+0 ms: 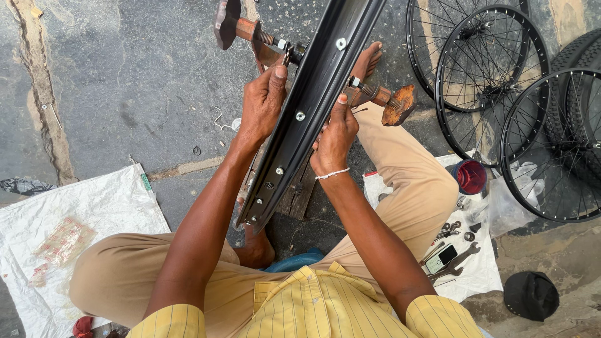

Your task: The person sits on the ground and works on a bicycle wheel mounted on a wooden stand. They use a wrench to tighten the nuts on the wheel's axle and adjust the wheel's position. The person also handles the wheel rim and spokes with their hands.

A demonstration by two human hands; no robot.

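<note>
On the far left a white woven plastic sack point(94, 213) lies flat on the cracked grey stone floor point(138, 75), a faded printed patch on it.

The left hand point(263, 103) is closed round the left edge of the black metal bicycle rim point(307, 106), thumb on top near a rusty threaded axle rod point(250, 31) that runs through the stand; the fingers curl behind the rim and are hidden. The rim is glossy, curved in section, dotted with silver spoke nipples, and slants from upper right down to lower left between the person's knees, its lower end above a worn wooden block point(297, 197). The right hand point(335, 138) closes on the rim's right edge, thumb pressed against the inner channel just below a second rusty bolt end with a brown knob point(391, 100). A white thread band point(332, 174) circles that wrist.

To the right, a white cloth point(476, 269) carries grey steel spanners point(457, 260), small nuts and washers point(460, 228), and a round tin with a red inside point(469, 176); what it holds I cannot tell. Beyond stand black spoked bicycle wheels point(488, 81), overlapping, one with a knobbly tyre. A black cap point(531, 294) lies at lower right.
</note>
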